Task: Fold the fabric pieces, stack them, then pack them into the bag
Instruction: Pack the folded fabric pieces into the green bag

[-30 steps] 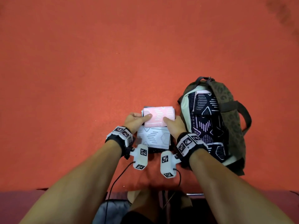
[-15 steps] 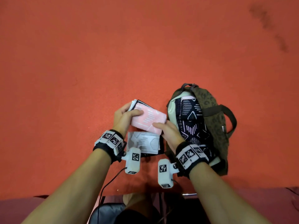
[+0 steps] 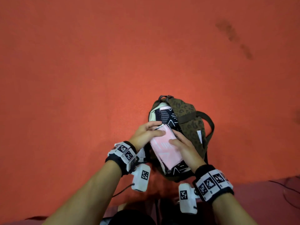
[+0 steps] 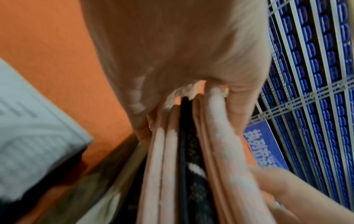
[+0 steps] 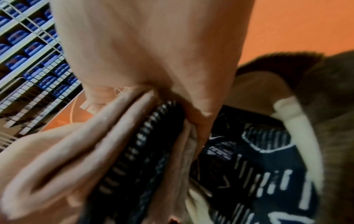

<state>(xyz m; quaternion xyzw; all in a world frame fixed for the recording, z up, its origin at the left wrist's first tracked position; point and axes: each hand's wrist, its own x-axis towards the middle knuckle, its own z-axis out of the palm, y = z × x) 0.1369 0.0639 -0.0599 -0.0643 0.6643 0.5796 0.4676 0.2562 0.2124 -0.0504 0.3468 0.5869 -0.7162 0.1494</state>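
Since a moment ago the folded pink stack point(image 3: 164, 147) has moved right, off the orange desk point(image 3: 81, 78), onto the open brown leopard-print bag point(image 3: 188, 122) near the desk's near edge. Inside the bag lies dark patterned fabric point(image 3: 165, 116) against a cream lining point(image 3: 151, 116). The left hand point(image 3: 144, 133) and right hand point(image 3: 185, 148) grip the stack's ends. A white folded piece point(image 4: 32, 136) lies on the desk beside the bag.

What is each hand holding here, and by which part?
Both hold the folded pink fabric stack over the open bag: left hand grips its far-left end, right hand its right edge.
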